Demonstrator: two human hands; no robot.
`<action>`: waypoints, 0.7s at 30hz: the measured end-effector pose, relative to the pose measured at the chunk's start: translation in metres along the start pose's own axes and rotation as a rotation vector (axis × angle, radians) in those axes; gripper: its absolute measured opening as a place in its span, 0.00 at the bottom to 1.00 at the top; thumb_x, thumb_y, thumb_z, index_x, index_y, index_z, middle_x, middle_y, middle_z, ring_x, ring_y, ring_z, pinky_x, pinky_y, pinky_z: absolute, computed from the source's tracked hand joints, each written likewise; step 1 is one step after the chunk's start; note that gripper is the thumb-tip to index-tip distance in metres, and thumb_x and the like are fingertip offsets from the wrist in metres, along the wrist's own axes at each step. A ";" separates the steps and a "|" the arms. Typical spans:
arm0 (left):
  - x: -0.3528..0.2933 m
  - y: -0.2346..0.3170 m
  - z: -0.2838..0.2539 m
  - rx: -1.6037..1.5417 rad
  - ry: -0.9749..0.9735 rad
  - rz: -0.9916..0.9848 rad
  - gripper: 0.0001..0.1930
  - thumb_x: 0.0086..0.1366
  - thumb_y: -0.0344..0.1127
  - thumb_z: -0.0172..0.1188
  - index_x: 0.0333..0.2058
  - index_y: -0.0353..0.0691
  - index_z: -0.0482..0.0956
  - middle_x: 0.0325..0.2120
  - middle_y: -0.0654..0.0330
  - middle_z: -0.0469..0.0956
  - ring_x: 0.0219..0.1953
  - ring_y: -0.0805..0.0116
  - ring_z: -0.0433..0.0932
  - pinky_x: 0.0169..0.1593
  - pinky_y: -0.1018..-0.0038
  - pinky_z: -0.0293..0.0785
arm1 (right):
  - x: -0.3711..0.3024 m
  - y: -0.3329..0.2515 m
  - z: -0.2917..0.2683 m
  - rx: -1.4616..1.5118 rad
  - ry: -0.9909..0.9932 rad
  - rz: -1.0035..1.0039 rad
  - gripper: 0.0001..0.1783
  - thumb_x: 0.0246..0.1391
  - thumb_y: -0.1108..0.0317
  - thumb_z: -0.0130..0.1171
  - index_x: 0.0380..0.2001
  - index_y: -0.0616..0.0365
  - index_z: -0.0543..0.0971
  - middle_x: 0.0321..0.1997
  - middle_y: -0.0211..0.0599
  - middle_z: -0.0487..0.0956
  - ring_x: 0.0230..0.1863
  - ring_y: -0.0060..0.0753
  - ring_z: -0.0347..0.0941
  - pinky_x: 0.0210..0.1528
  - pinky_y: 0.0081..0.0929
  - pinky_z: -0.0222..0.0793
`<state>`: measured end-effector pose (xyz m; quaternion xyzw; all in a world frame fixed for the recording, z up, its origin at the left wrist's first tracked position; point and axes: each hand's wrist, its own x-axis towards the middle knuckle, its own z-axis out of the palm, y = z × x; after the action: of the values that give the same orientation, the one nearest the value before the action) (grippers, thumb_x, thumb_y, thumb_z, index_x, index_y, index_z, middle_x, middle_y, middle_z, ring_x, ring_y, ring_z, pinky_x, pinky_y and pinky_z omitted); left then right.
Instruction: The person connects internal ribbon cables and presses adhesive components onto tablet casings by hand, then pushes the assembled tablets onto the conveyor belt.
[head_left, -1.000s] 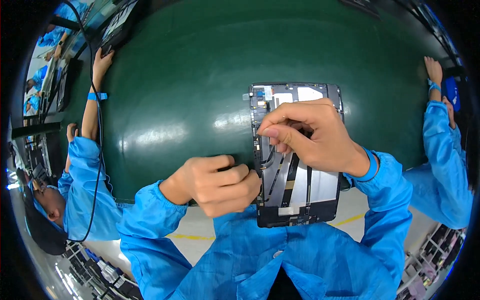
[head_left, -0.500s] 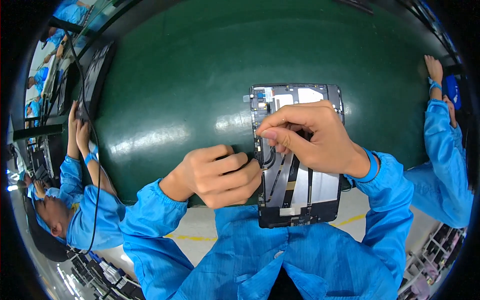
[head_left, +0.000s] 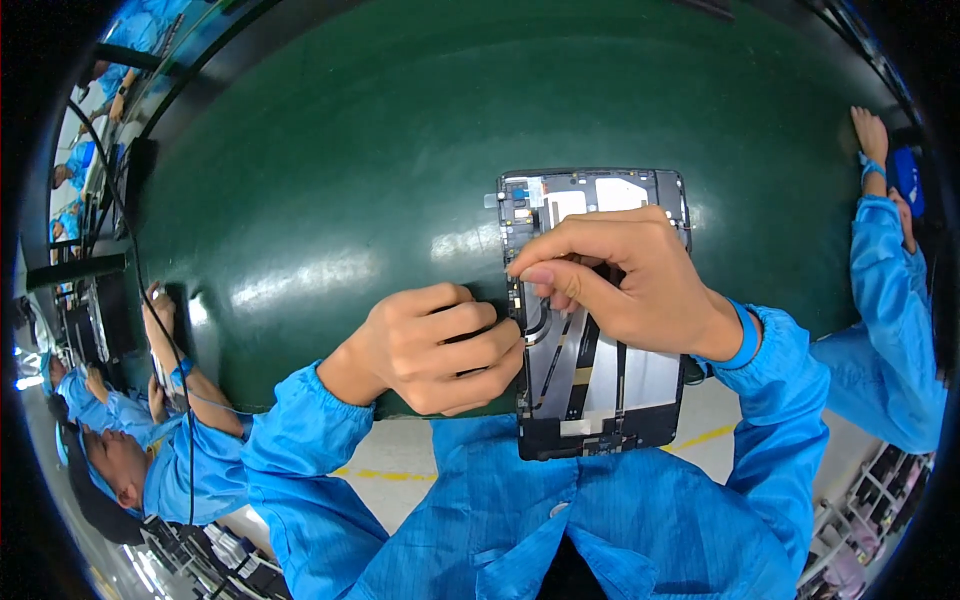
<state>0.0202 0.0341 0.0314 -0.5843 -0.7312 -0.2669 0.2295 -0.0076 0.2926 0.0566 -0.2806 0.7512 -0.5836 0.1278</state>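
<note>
Left hand (head_left: 440, 350): fingers curled at the left edge of the opened rectangular device (head_left: 600, 392); grip cannot be confirmed. Right hand (head_left: 630, 272): arched above, thumb and forefinger drawn together by that edge; whether anything is pinched cannot be told. Device: black frame (head_left: 545, 440), flat silvery panel (head_left: 652, 380), near end past the glossy green table (head_left: 360, 150).

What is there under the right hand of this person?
Under the right hand lies an opened device. Black strips show on the hand's near side, white patches on its far side. The device's middle is covered, so whatever parts lie there cannot be seen.
</note>
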 end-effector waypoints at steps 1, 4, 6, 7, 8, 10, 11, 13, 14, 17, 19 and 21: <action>0.000 0.000 0.000 0.000 -0.001 0.003 0.08 0.56 0.35 0.68 0.34 0.40 0.87 0.36 0.59 0.86 0.34 0.65 0.82 0.35 0.73 0.78 | 0.000 0.000 0.000 -0.053 0.004 -0.059 0.06 0.65 0.74 0.69 0.42 0.64 0.90 0.35 0.46 0.90 0.32 0.39 0.88 0.33 0.31 0.80; -0.001 0.000 -0.001 0.007 -0.021 0.009 0.10 0.56 0.35 0.66 0.35 0.39 0.88 0.37 0.58 0.87 0.34 0.64 0.83 0.36 0.72 0.80 | -0.002 -0.001 0.000 -0.099 0.009 -0.125 0.06 0.65 0.75 0.69 0.41 0.64 0.90 0.37 0.47 0.91 0.35 0.45 0.89 0.36 0.33 0.83; -0.002 0.000 -0.002 0.015 -0.040 0.012 0.12 0.56 0.35 0.65 0.37 0.39 0.90 0.37 0.58 0.87 0.33 0.63 0.84 0.37 0.70 0.81 | -0.002 -0.002 0.000 -0.092 0.009 -0.133 0.06 0.65 0.75 0.69 0.41 0.64 0.90 0.38 0.48 0.91 0.36 0.47 0.90 0.38 0.34 0.84; -0.002 -0.001 -0.002 0.014 -0.041 0.019 0.12 0.57 0.35 0.65 0.37 0.38 0.90 0.37 0.58 0.87 0.33 0.63 0.84 0.37 0.70 0.81 | -0.002 -0.002 0.000 -0.086 0.015 -0.152 0.06 0.65 0.75 0.69 0.41 0.64 0.90 0.38 0.48 0.91 0.36 0.46 0.90 0.38 0.34 0.84; -0.002 -0.001 -0.002 0.014 -0.041 0.027 0.11 0.58 0.35 0.65 0.37 0.38 0.89 0.37 0.58 0.87 0.33 0.64 0.83 0.38 0.70 0.82 | -0.001 -0.001 0.000 -0.080 0.022 -0.170 0.06 0.65 0.75 0.69 0.41 0.64 0.90 0.37 0.48 0.91 0.36 0.46 0.90 0.38 0.34 0.84; -0.003 -0.002 -0.003 0.020 -0.048 0.038 0.11 0.59 0.35 0.65 0.37 0.38 0.89 0.37 0.58 0.87 0.34 0.64 0.83 0.38 0.70 0.82 | -0.001 -0.001 0.000 -0.076 0.021 -0.176 0.06 0.65 0.75 0.69 0.41 0.64 0.90 0.37 0.48 0.91 0.36 0.45 0.90 0.38 0.34 0.84; -0.003 -0.002 -0.004 0.027 -0.055 0.050 0.11 0.59 0.35 0.65 0.37 0.38 0.89 0.38 0.58 0.87 0.34 0.64 0.84 0.39 0.70 0.83 | 0.000 -0.001 0.000 -0.073 0.020 -0.181 0.06 0.64 0.76 0.69 0.41 0.65 0.90 0.37 0.47 0.91 0.36 0.45 0.90 0.38 0.34 0.84; -0.003 -0.004 -0.004 0.026 -0.056 0.070 0.11 0.60 0.35 0.65 0.37 0.38 0.89 0.38 0.58 0.87 0.34 0.64 0.83 0.39 0.70 0.83 | 0.000 0.000 0.001 -0.057 0.022 -0.179 0.06 0.64 0.76 0.70 0.41 0.65 0.90 0.37 0.48 0.91 0.35 0.44 0.90 0.37 0.34 0.84; -0.003 -0.005 -0.004 0.025 -0.058 0.091 0.10 0.60 0.35 0.65 0.37 0.38 0.89 0.38 0.58 0.88 0.34 0.65 0.83 0.39 0.70 0.83 | 0.000 0.000 0.001 -0.040 0.024 -0.178 0.05 0.64 0.76 0.70 0.41 0.65 0.90 0.37 0.48 0.91 0.35 0.44 0.90 0.37 0.34 0.83; -0.004 -0.010 -0.002 0.014 -0.056 0.110 0.10 0.61 0.35 0.65 0.38 0.38 0.90 0.38 0.59 0.88 0.35 0.66 0.84 0.40 0.70 0.83 | 0.001 0.002 0.000 -0.063 0.024 -0.175 0.07 0.63 0.76 0.70 0.42 0.65 0.92 0.37 0.49 0.90 0.34 0.43 0.89 0.36 0.33 0.82; -0.004 -0.008 0.001 0.036 -0.026 0.108 0.09 0.59 0.35 0.66 0.35 0.38 0.88 0.37 0.59 0.87 0.36 0.65 0.84 0.39 0.71 0.82 | 0.001 0.007 0.000 -0.052 0.027 -0.179 0.08 0.63 0.77 0.70 0.43 0.65 0.92 0.37 0.49 0.90 0.33 0.42 0.88 0.35 0.32 0.81; -0.002 -0.008 0.001 0.059 0.002 0.101 0.08 0.57 0.35 0.68 0.33 0.39 0.87 0.36 0.58 0.87 0.36 0.65 0.84 0.38 0.72 0.81 | 0.001 0.010 0.000 -0.037 0.028 -0.183 0.09 0.62 0.77 0.70 0.44 0.65 0.93 0.37 0.50 0.90 0.32 0.41 0.87 0.35 0.32 0.80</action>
<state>0.0128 0.0318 0.0278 -0.6133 -0.7080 -0.2336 0.2607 -0.0110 0.2940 0.0475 -0.3420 0.7348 -0.5828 0.0584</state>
